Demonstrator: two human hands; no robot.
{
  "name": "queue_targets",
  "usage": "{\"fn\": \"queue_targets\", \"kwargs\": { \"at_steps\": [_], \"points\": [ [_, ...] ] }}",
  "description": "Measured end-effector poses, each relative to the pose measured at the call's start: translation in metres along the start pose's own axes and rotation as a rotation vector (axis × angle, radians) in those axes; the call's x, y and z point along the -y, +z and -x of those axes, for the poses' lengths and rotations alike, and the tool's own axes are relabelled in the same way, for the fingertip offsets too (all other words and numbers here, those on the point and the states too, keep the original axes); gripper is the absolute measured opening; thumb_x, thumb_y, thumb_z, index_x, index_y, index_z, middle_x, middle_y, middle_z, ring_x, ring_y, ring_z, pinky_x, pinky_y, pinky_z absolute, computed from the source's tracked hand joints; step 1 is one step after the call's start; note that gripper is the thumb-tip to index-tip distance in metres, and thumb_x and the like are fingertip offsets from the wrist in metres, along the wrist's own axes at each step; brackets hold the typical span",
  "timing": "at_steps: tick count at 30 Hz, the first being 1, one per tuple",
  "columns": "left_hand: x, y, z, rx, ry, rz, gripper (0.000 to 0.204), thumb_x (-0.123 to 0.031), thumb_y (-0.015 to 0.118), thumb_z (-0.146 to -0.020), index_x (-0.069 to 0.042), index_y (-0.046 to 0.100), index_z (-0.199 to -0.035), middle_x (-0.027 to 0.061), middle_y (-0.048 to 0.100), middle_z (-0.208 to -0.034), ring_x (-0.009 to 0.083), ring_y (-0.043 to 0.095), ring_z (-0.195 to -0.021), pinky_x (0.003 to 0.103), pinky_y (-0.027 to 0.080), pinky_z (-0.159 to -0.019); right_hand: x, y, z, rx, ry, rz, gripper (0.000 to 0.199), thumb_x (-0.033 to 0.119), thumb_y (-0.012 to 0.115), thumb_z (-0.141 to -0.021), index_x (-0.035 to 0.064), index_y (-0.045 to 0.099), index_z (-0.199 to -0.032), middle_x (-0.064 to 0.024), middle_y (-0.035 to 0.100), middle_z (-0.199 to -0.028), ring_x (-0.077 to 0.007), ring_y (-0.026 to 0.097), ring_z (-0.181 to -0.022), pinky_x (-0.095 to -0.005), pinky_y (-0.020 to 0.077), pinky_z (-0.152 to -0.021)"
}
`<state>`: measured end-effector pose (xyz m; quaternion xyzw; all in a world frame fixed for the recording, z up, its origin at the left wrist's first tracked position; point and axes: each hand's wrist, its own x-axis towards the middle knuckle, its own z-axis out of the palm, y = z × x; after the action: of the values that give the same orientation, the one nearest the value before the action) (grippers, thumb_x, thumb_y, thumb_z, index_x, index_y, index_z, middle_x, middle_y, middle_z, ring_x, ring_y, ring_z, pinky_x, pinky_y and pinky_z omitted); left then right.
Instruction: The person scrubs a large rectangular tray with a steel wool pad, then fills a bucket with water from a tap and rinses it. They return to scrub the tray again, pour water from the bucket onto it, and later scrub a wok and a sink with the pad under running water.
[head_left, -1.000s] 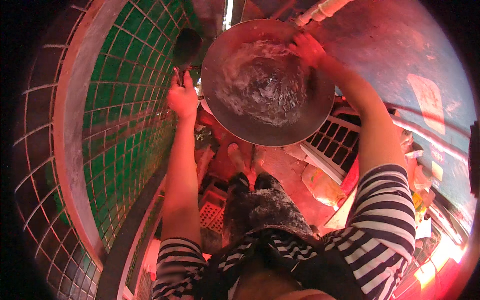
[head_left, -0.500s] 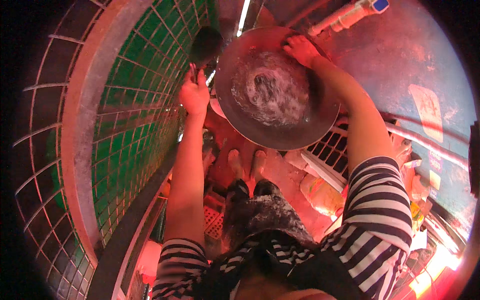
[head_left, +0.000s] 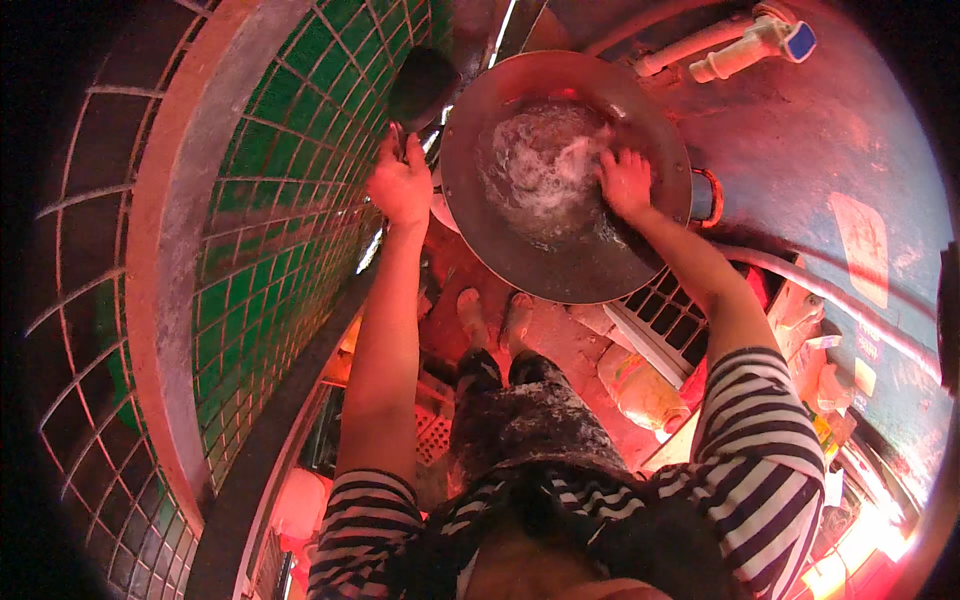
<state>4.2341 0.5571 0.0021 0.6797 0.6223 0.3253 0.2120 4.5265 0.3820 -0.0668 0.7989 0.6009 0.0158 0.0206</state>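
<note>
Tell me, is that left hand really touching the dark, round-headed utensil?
Touching: the head view shows the left hand gripping the dark, round-headed utensil by its handle.

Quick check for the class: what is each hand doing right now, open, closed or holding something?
Left hand: closed, holding a dark round-headed utensil.
Right hand: open, no held object visible, inside the wide wok.
</note>
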Motion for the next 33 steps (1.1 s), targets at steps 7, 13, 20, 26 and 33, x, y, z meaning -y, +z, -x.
{"fn": "queue_targets", "kwargs": {
  "at_steps": [7,13,20,26,33],
  "points": [
    [-0.017,0.013,0.000,0.017,0.048,-0.034,0.038,-0.039,0.052,-0.081,-0.007,0.061,-0.099,0.0164,0.063,-0.076,0.0343,0.061,-0.068,0.042,0.047,-0.058,0.148,-0.010,-0.169,-0.474,1.209,-0.809,0.031,0.035,0.043,-0.086,0.0059,0.045,-0.097,-0.0233,0.046,-0.104,-0.0399,0.049,-0.090,-0.0516,0.0404,-0.073],
    [-0.009,0.000,0.003,-0.005,-0.037,-0.109,0.034,-0.035,0.052,-0.081,-0.008,0.061,-0.101,0.0111,0.065,-0.083,0.0315,0.062,-0.073,0.040,0.048,-0.061,0.236,-0.030,0.003,0.070,0.442,-1.075,0.029,0.033,0.045,-0.085,0.0062,0.046,-0.095,-0.0226,0.052,-0.091,-0.0403,0.048,-0.086,-0.0483,0.0379,-0.073],
    [-0.007,0.008,-0.001,-0.002,-0.049,-0.035,0.038,-0.038,0.053,-0.079,-0.010,0.062,-0.102,0.0114,0.064,-0.084,0.0315,0.062,-0.073,0.040,0.048,-0.061,-0.005,-0.011,0.002,0.059,-0.046,-0.111,0.024,0.029,0.054,-0.076,0.0055,0.055,-0.081,-0.0173,0.053,-0.075,-0.0332,0.053,-0.074,-0.0449,0.0425,-0.061],
    [-0.008,0.010,0.000,-0.023,-0.015,-0.026,0.037,-0.038,0.053,-0.079,-0.010,0.062,-0.102,0.0119,0.064,-0.083,0.0319,0.062,-0.072,0.040,0.048,-0.061,0.161,0.020,-0.113,-0.536,0.633,-0.412,0.028,0.032,0.049,-0.083,0.0047,0.050,-0.086,-0.0201,0.050,-0.082,-0.0374,0.050,-0.078,-0.0486,0.0393,-0.067],
    [-0.005,0.004,-0.001,0.080,-0.076,-0.043,0.036,-0.037,0.053,-0.080,-0.011,0.061,-0.103,0.0141,0.064,-0.081,0.0340,0.061,-0.070,0.041,0.048,-0.060,0.056,-0.018,0.050,0.188,-0.175,-0.349,0.024,0.031,0.056,-0.077,0.0086,0.052,-0.086,-0.0181,0.048,-0.082,-0.0343,0.049,-0.080,-0.0462,0.0387,-0.066]
  ]
}}
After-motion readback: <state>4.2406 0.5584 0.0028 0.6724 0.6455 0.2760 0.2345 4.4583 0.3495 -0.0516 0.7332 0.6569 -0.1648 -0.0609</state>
